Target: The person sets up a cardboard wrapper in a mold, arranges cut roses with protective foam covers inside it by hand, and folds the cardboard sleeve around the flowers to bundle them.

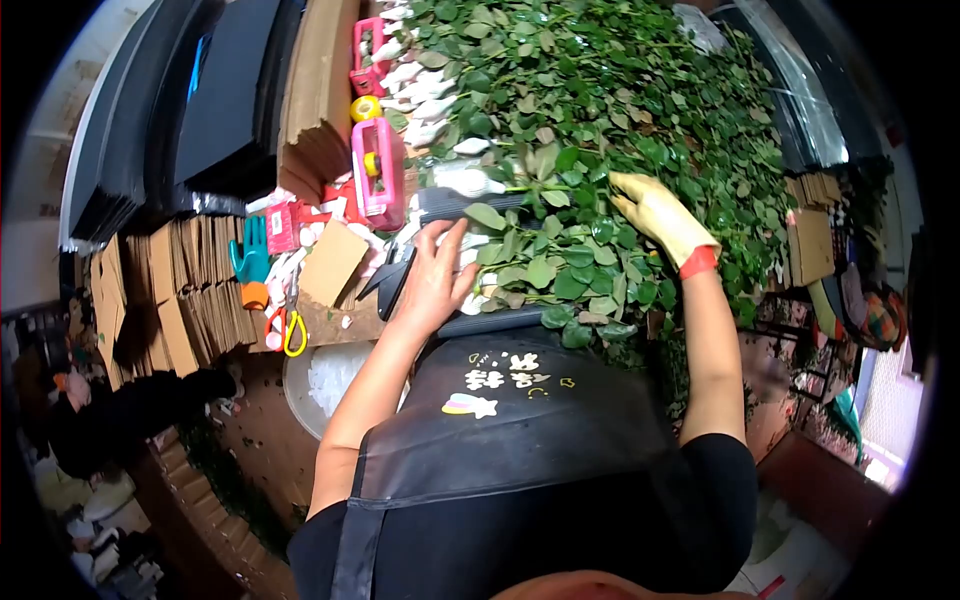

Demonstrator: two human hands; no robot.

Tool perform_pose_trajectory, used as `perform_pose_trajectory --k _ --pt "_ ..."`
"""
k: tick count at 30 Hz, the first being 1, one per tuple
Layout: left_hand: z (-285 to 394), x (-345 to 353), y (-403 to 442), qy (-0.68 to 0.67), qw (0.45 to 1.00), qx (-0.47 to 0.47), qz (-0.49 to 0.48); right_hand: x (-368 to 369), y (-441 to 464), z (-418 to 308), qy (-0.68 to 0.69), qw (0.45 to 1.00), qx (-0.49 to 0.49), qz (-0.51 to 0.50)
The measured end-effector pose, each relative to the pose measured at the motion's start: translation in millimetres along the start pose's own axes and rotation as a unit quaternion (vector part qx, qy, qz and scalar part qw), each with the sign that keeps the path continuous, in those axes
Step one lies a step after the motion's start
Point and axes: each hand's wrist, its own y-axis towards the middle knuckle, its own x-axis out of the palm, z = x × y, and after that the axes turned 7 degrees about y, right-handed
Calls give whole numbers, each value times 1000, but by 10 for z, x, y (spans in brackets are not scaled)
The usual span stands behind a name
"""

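Note:
My bare left hand (438, 275) rests at the heads of a bundle of leafy flower stems (550, 265), beside white-wrapped heads (482, 290). Its fingers are bent and apart, and no held thing shows in them. A black folded piece (390, 278) lies just left of that hand. In a cream glove with a red cuff, my right hand (660, 218) reaches over the leaves at the bundle's right side, fingers stretched out and parted. Another white-wrapped head (468, 182) lies above the left hand, near a dark ribbed strip (465, 205).
Leafy stems (600, 80) cover the table's far side. Pink tape dispensers (378, 185), a yellow tape roll (366, 108), scissors (292, 330), a teal glove (252, 250) and a cardboard piece (335, 262) lie left. Cardboard stacks (205, 280) and black sheets (230, 100) stand farther left.

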Motion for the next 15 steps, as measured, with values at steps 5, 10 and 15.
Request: perform_pose_trajectory --k 5,10,15 --pt "23 23 -59 -176 966 -188 -31 -229 -209 -432 -68 947 -197 244" --pt "-66 105 -114 -159 978 -138 0 113 -299 -437 -142 973 -148 105" --pt "-32 76 -128 -113 985 -125 -27 174 -310 -404 -207 970 -115 53"
